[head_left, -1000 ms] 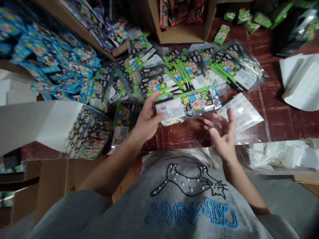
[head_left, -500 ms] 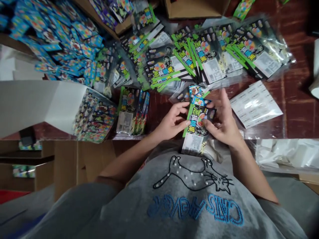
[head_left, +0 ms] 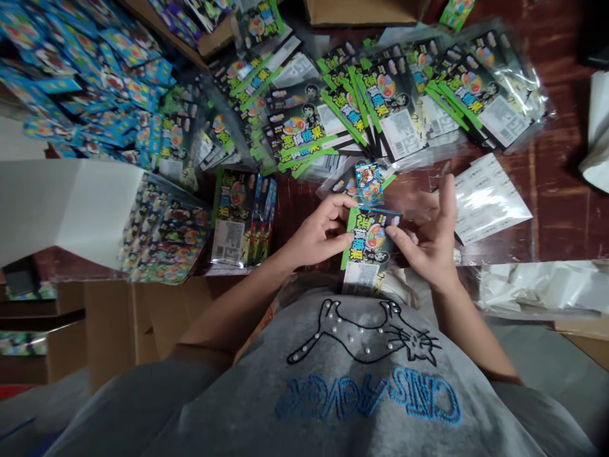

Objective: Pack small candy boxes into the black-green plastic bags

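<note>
In the head view, a black candy bag [head_left: 364,244] with a green side strip, bright lettering and a white label is upright in front of my shirt. My left hand [head_left: 323,233] is closed on its green left edge, thumb in front. My right hand [head_left: 431,231] is at the other edge. Its thumb tip touches the bag, while the other fingers are spread and partly blurred. A small blue candy packet [head_left: 369,181] lies just beyond the bag's top edge, touched by neither hand. The bag's inside is hidden.
Black bags [head_left: 387,95] in clear plastic cover the back of the table. Blue packets [head_left: 109,70] are heaped at back left. A box [head_left: 164,222] of small packets and a standing stack of bags [head_left: 233,216] are left. A white sticker sheet [head_left: 495,200] lies right.
A slanted blue packet at the bag's top edge no longer shows there; only a thin blue line remains. My right fingers have swung outward from the bag. The view has shifted slightly.
</note>
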### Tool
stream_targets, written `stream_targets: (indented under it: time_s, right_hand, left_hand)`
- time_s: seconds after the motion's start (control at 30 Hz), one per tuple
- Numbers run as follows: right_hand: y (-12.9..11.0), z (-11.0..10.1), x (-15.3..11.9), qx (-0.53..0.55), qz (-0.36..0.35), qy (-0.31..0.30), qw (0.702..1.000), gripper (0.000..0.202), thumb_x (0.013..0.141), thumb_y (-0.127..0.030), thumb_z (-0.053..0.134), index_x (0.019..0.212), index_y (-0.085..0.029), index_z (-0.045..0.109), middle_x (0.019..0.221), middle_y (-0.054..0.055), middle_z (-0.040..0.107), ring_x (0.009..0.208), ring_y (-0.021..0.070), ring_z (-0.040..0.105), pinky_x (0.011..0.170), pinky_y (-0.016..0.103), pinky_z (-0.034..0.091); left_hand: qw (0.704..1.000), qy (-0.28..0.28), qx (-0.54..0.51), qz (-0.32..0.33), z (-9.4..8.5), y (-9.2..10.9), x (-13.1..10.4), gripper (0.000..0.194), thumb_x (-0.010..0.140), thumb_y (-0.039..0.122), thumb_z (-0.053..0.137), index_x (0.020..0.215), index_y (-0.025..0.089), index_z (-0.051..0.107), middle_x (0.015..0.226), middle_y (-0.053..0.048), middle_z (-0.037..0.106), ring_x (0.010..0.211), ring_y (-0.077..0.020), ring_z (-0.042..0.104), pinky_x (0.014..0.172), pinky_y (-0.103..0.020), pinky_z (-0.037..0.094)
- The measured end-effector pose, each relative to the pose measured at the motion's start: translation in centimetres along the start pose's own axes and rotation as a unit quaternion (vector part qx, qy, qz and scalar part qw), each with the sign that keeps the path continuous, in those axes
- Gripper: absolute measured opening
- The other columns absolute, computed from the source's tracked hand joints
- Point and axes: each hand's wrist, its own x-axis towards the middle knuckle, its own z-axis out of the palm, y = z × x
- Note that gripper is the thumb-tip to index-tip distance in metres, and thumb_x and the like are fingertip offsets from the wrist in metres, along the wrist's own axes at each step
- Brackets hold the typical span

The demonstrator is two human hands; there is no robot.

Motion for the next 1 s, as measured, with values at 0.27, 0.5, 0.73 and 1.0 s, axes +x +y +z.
stream_targets:
  time_s: [0.27, 0.5, 0.73, 1.0]
  right_hand:
    - [-0.5, 1.1, -0.3, -0.026, 0.050, -0.011, 0.998, 0.083, 0.107, -0.049, 0.053, 0.174, -0.041, 0.003, 0.120, 0.008, 0.067, 0.091, 0.0242, 0.069, 0.077, 0.044, 0.066]
    - [-1.0, -0.1, 1.1, -0.013, 0.050, -0.069, 0.996, 0.090, 0.107, -0.055, 0.050, 0.172, -0.040, -0.010, 0.137, 0.010, 0.065, 0.108, 0.0265, 0.073, 0.096, 0.053, 0.065]
    - [-2.2, -0.6, 1.6, 0.025, 0.061, -0.049, 0.997, 0.078, 0.104, -0.055, 0.061, 0.168, -0.039, 0.021, 0.104, 0.003, 0.074, 0.087, 0.0227, 0.075, 0.081, 0.044, 0.067]
    - [-1.9, -1.3, 2.1, 0.076, 0.093, -0.025, 0.992, 0.082, 0.096, -0.057, 0.076, 0.164, -0.043, 0.032, 0.095, -0.002, 0.075, 0.072, 0.0189, 0.071, 0.072, 0.038, 0.065]
  left_hand:
    - [0.994, 0.085, 0.040, 0.058, 0.2, 0.6, 1.9, 0.011, 0.102, 0.030, 0.071, 0.100, 0.021, 0.066, 0.120, -0.007, 0.077, 0.116, -0.0187, 0.074, 0.101, -0.034, 0.057]
    - [0.994, 0.091, 0.047, 0.036, 0.1, 1.7, 2.3, 0.017, 0.098, 0.033, 0.076, 0.110, 0.021, 0.073, 0.105, -0.005, 0.081, 0.101, -0.0168, 0.077, 0.092, -0.032, 0.059]
    - [0.994, 0.087, 0.063, -0.032, 1.2, 3.6, 2.9, 0.012, 0.090, 0.029, 0.078, 0.090, 0.017, 0.074, 0.094, -0.004, 0.081, 0.086, -0.0150, 0.075, 0.081, -0.029, 0.059]
    - [0.996, 0.059, 0.040, -0.054, 0.5, 4.3, 3.7, 0.012, 0.088, 0.031, 0.083, 0.088, 0.019, 0.082, 0.093, -0.003, 0.085, 0.086, -0.0154, 0.078, 0.083, -0.029, 0.061]
